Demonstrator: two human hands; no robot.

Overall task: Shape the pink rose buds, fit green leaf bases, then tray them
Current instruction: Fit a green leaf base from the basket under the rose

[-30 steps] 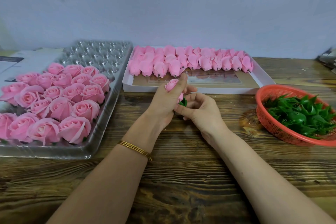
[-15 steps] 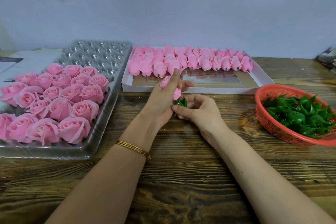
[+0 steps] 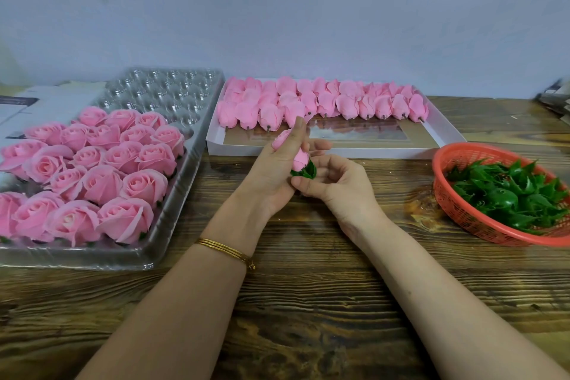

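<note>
My left hand (image 3: 271, 170) holds a pink rose bud (image 3: 298, 159) over the middle of the wooden table, fingers wrapped around it with the index finger raised. At the bud's lower end sits a green leaf base (image 3: 306, 170), which my right hand (image 3: 336, 185) pinches between thumb and fingers. On the left, a clear plastic tray (image 3: 172, 93) holds several finished pink roses (image 3: 101, 164). A white box (image 3: 444, 133) at the back holds rows of closed pink buds (image 3: 324, 99). A red basket (image 3: 462, 213) on the right is filled with green leaf bases (image 3: 509, 194).
The grey wall runs close behind the tray and box. White cardboard (image 3: 37, 102) lies behind the tray at far left. Some dark clutter (image 3: 558, 99) sits at the far right edge. Bare wooden table (image 3: 308, 302) stretches under my forearms to the near edge.
Both hands have stayed at the same spot. The bud has turned a little in my left hand, and the green leaf base now shows more clearly at its lower end.
</note>
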